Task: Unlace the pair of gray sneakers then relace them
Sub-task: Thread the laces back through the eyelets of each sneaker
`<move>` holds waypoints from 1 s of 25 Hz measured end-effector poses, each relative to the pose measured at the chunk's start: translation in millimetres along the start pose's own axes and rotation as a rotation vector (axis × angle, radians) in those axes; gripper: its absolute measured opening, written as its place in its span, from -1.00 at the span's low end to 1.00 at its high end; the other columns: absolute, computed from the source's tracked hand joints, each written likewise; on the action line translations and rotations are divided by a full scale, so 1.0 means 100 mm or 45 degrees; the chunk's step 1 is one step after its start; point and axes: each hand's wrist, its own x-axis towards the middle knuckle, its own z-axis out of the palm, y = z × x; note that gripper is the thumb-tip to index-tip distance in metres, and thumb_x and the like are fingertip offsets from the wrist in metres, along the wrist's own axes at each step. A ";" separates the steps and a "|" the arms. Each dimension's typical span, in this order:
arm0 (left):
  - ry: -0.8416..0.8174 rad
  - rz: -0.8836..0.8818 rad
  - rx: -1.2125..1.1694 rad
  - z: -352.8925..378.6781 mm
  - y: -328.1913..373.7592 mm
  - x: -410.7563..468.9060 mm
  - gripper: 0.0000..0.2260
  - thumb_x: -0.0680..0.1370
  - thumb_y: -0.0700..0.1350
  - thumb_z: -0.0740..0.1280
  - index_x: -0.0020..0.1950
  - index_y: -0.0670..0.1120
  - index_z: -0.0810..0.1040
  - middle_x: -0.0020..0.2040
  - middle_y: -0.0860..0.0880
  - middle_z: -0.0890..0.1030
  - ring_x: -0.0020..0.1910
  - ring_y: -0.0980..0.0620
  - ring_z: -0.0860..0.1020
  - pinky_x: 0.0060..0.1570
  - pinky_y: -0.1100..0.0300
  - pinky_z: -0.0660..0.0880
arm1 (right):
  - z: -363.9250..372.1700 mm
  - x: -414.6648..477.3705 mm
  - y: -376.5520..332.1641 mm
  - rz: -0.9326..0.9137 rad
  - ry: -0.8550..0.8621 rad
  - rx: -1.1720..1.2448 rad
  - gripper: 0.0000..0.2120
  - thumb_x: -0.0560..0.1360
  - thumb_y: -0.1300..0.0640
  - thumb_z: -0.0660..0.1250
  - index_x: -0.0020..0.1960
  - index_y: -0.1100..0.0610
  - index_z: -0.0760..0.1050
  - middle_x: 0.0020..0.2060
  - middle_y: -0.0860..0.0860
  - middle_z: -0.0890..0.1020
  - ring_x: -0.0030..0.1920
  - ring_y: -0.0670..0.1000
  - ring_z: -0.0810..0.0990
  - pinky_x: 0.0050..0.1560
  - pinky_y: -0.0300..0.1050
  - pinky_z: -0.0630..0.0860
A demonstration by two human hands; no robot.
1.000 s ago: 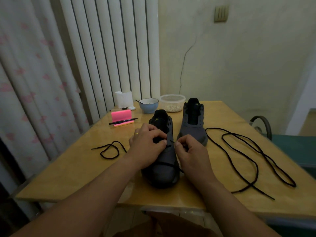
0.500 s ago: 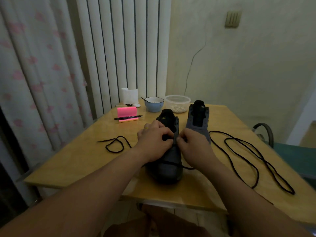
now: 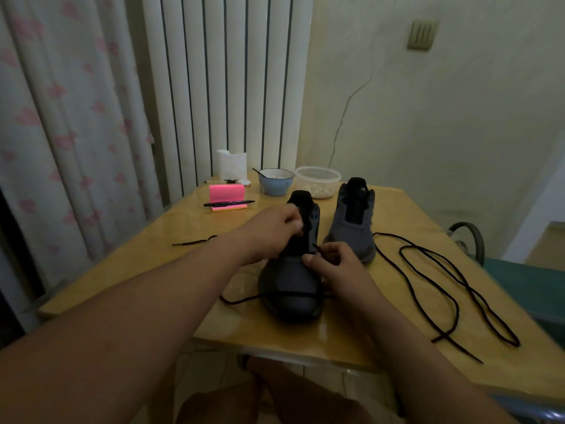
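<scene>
gripping the near sneaker [image 3: 290,289] at its tongue with the left hand [image 3: 272,231], pinching its lace [image 3: 238,299] by the eyelets with the right hand [image 3: 333,264]; set mid-table [image 3: 153,270], beside the second sneaker [image 3: 354,221] and a loose lace [image 3: 457,310].

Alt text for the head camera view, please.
Two hands lace the nearer gray sneaker on a table: the right hand pinches the black lace, the left hand holds its upper. A second sneaker and loose lace lie nearby.

1. Wooden table [image 3: 183,270]; floral curtain [image 3: 61,117] at its 9 o'clock.
2. Pink note block [image 3: 227,193] at the table's 11 o'clock, with a black pen [image 3: 229,204] just at the block's 6 o'clock.
3. Blue bowl [image 3: 276,182] at the table's 12 o'clock, with a clear tub [image 3: 318,180] at the bowl's 3 o'clock.
</scene>
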 end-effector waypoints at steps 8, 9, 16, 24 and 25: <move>0.515 -0.221 -1.558 -0.17 -0.06 0.27 -0.84 0.66 -0.30 0.10 0.15 -0.19 0.44 -0.20 -0.12 0.52 -0.37 0.02 0.53 -0.26 0.11 0.57 | 0.02 -0.05 0.12 -0.111 0.091 -0.047 -0.62 0.55 -0.17 0.45 0.28 -0.03 0.50 0.12 -0.10 0.64 0.14 -0.12 0.63 0.10 -0.17 0.59; 0.492 -0.187 -1.455 -0.17 -0.05 0.27 -0.87 0.65 -0.29 0.10 0.08 -0.16 0.41 -0.22 -0.10 0.46 -0.40 0.04 0.44 -0.34 0.12 0.52 | 0.00 -0.05 0.11 -0.118 0.099 -0.008 -0.71 0.61 -0.15 0.37 0.25 -0.03 0.54 0.10 -0.10 0.66 0.12 -0.10 0.64 0.11 -0.13 0.59; -0.027 0.107 0.148 -0.13 0.03 0.00 -0.90 0.59 -0.18 0.34 0.05 -0.01 0.50 0.00 -0.05 0.58 -0.06 -0.02 0.55 -0.12 0.13 0.48 | 0.00 -0.13 0.06 -0.154 0.038 -0.015 -0.69 0.57 -0.07 0.46 0.26 -0.05 0.51 0.13 -0.13 0.65 0.15 -0.13 0.63 -0.03 -0.30 0.56; -0.264 0.276 0.635 -0.21 0.15 0.11 -0.87 0.60 -0.08 0.42 0.09 0.05 0.50 -0.02 0.05 0.57 -0.08 0.07 0.55 -0.08 0.13 0.55 | 0.27 -0.03 -0.03 -0.070 0.181 -0.170 -0.43 0.48 -0.03 0.56 0.32 -0.06 0.29 0.15 -0.09 0.55 0.10 -0.07 0.58 -0.05 -0.15 0.56; -0.257 0.326 0.702 -0.24 0.16 0.10 -0.85 0.60 -0.05 0.43 0.12 0.07 0.51 -0.01 0.07 0.56 -0.06 0.09 0.55 -0.05 0.11 0.57 | 0.26 -0.04 -0.02 -0.074 0.172 -0.178 -0.45 0.50 -0.01 0.54 0.34 -0.06 0.29 0.10 -0.12 0.53 0.07 -0.09 0.56 -0.04 -0.14 0.56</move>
